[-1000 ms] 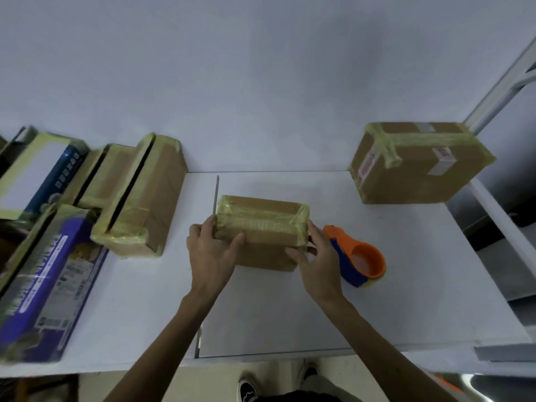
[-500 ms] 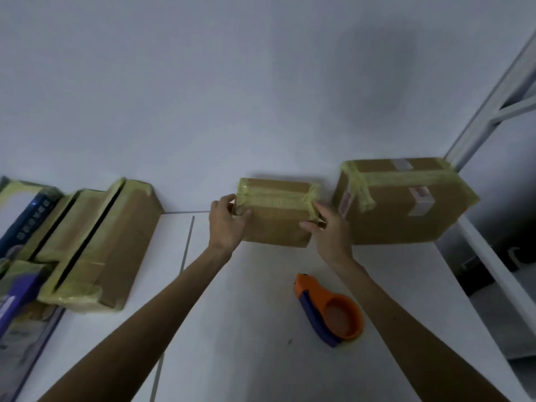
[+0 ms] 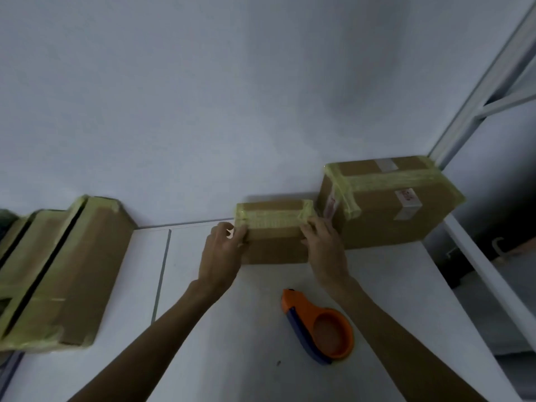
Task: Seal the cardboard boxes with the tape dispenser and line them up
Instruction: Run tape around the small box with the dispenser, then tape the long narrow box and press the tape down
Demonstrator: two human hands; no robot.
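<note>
I see a small cardboard box [image 3: 275,250], plain brown and rectangular, with yellowish translucent tape wrinkled across its top and down both ends. My left hand [image 3: 222,256] grips its left end with the fingers curled round the corner. My right hand [image 3: 324,248] grips the right end the same way.

The box sits at the back of the surface [image 3: 232,358] by the wall [image 3: 232,97]. Its right end is just beside a bigger taped cardboard box [image 3: 388,216]; I can't tell if they touch.

The tape dispenser [image 3: 319,329] has an orange plastic shell with a blue edge and a round core. It lies flat, near side of the box, between my forearms.

Long flat taped cartons [image 3: 78,271] are stacked at the left edge, well apart from the small box, with bare surface between.

The surface is matte white with one panel seam. The wall is plain and pale. A white metal frame upright [image 3: 478,91] stands at the right.
</note>
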